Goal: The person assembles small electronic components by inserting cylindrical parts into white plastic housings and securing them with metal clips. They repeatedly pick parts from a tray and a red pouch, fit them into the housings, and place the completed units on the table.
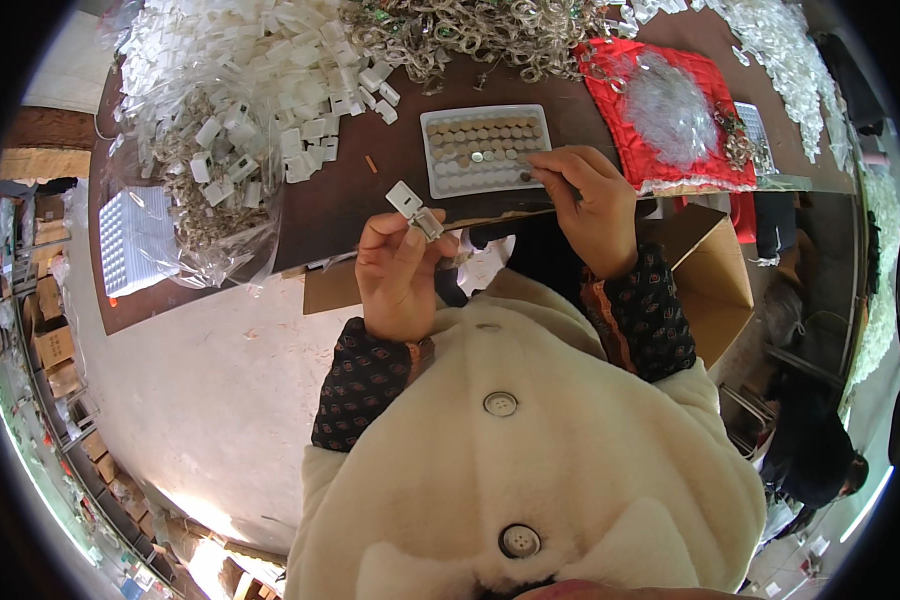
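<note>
My left hand [400, 270] pinches a small white plastic case [415, 212] in front of the table edge. The case is hinged, with its lid swung up. A white tray [432, 178] lies on the table just beyond, holding rows of round button cells [482, 140], some tan and some silvery. Over the tray's right edge, my right hand [590, 200] has thumb and forefinger closed on a small dark disc [526, 177], which looks like a button cell. The fingertips partly cover it. Empty round pockets show along the tray's near side.
White plastic cases [310, 60] are heaped at the far left beside a clear bag [220, 190] of metallic-looking parts. Tangled clear pieces [470, 35] lie at the back. On the right is red cloth [610, 110] under clear plastic; a cardboard box [715, 280] stands below the table edge.
</note>
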A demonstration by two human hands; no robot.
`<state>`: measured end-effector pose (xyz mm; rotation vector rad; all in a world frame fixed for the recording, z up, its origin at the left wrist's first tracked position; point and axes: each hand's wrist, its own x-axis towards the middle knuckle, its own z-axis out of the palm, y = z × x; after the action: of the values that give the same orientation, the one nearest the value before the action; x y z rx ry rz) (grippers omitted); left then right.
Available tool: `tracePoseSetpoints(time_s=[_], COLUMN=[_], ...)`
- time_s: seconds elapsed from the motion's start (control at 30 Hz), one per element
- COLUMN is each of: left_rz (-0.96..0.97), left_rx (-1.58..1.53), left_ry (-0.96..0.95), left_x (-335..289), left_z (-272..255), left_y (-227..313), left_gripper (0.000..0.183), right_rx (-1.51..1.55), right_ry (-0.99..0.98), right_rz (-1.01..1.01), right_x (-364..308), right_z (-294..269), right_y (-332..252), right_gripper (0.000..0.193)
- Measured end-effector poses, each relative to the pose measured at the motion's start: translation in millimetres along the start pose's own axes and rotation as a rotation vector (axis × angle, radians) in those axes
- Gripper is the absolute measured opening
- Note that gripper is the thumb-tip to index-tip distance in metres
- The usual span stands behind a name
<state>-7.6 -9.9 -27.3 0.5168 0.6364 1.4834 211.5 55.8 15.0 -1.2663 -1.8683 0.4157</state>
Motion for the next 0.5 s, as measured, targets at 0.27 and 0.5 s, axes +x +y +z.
tracePoseSetpoints(time_s=[0.27,0.5], left_rz=[-0.097,-0.132], left_rx=[-0.037,-0.046], left_ry=[-0.028,-0.063], left_x=[1.0,5.4], left_z=[2.7,9.2], left_y=[-3.9,-2.9], left_gripper=[0.016,0.017], right_rx=[-0.019,-0.06], right_ry=[-0.143,-0.235], right_rz=[-0.005,-0.067], right_x=[2.6,9.9], right_z=[2.6,-1.9], right_y=[17.7,16.3], right_gripper=[0.017,0.018])
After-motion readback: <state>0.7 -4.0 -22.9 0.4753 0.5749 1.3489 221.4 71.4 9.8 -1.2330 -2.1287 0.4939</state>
